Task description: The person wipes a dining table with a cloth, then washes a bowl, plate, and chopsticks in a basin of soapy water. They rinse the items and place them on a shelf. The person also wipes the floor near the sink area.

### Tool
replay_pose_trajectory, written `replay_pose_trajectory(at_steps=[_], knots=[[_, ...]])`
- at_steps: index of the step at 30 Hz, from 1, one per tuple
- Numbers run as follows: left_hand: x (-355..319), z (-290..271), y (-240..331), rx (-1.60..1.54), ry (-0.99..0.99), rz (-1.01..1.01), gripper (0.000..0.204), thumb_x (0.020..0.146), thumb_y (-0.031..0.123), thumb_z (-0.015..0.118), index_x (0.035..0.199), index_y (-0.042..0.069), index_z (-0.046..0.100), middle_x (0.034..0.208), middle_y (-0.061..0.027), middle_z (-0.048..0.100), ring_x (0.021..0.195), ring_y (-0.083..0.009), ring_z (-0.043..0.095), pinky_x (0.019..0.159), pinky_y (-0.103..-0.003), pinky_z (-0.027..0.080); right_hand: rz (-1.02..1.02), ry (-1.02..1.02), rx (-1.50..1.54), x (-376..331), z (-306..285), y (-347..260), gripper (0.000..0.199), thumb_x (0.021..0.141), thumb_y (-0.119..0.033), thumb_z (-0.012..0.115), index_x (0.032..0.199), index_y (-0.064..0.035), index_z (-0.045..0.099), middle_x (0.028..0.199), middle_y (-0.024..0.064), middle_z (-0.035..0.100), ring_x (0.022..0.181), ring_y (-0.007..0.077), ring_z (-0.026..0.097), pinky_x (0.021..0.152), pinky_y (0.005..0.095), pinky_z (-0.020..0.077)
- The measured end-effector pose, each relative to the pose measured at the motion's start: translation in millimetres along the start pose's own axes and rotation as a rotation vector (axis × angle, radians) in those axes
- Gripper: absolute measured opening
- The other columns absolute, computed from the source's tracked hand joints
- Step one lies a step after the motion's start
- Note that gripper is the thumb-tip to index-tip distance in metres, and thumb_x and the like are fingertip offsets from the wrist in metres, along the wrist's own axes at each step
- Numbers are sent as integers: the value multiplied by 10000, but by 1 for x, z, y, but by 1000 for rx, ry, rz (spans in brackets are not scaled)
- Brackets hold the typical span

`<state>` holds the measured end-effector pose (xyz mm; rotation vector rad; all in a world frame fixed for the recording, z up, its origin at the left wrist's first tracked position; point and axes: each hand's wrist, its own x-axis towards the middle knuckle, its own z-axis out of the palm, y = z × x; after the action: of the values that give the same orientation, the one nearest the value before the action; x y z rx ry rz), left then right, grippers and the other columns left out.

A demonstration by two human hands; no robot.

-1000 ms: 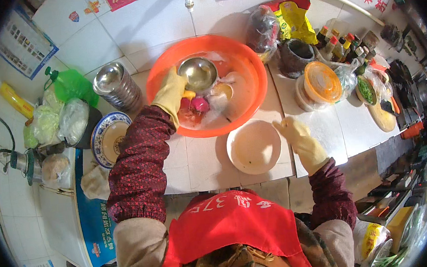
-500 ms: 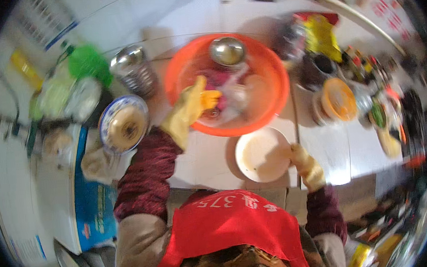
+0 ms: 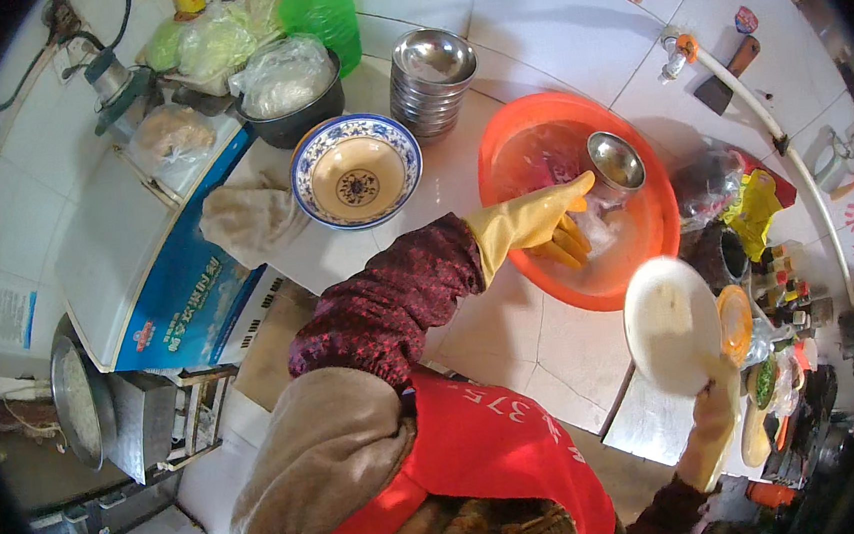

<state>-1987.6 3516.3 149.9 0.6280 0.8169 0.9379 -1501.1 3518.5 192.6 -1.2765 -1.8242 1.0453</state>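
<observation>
My left hand (image 3: pixel 551 229), in a yellow rubber glove, reaches over an orange-red plastic basin (image 3: pixel 659 264) with its fingers stretched and parted, holding nothing that I can see. Its longest finger points at a small steel bowl (image 3: pixel 617 164) at the basin's right side; I cannot tell whether they touch. Cloudy water and something dark pink (image 3: pixel 552 169) show inside the basin. My right hand (image 3: pixel 716 405), also gloved, grips a white plate (image 3: pixel 668 323) by its near edge. The plate is off the basin's near right side, overlapping the view of an orange-lidded tub (image 3: pixel 735 315).
Left of the basin stand a stack of steel bowls (image 3: pixel 430 91) and a blue-patterned bowl (image 3: pixel 356 172). Near them are a grey cloth (image 3: pixel 248 221), a dark pot (image 3: pixel 297 122) and a green plastic bottle (image 3: pixel 320 26). A white pipe (image 3: pixel 772 119) runs along the wall; condiments crowd the right.
My view has swung left, so the basin and tub appear farther right. The plate in my right hand has moved rightward, closer to the tub. My left hand remains over the basin.
</observation>
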Motion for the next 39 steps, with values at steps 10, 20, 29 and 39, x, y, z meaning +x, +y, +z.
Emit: replay_pose_trajectory(at_steps=[10,20,29,39], knots=[[-58,-14,40,-195,4,322,620,1089,357,680,1577,-1,546,1499,-187,691,1330,-318,715,1053,-503,646,223,-292,412,150,214,-79,585,1123,-542,605,1341,-9,710,1023,35,723,807,106,645,762,267,529],[-69,-53,69,143,487,389,575,1059,187,668,1600,73,512,1429,-217,696,1209,-398,756,827,-565,692,12,-707,-803,187,323,-82,326,957,-285,744,1137,-17,792,1125,214,777,1099,400,765,907,500,605],[-11,-33,36,115,539,184,652,1114,396,626,1617,8,479,1508,-185,641,1338,-323,665,1065,-490,603,-460,-405,-476,182,224,-65,205,942,-16,715,1135,-5,786,1210,209,745,1085,353,769,898,411,620],[2,-43,20,602,615,289,661,1153,581,520,1583,86,605,1533,-145,664,1402,-282,618,1185,-409,458,439,-166,657,238,367,-89,242,1064,-57,653,1300,-32,699,1207,149,765,1118,256,757,947,437,637]])
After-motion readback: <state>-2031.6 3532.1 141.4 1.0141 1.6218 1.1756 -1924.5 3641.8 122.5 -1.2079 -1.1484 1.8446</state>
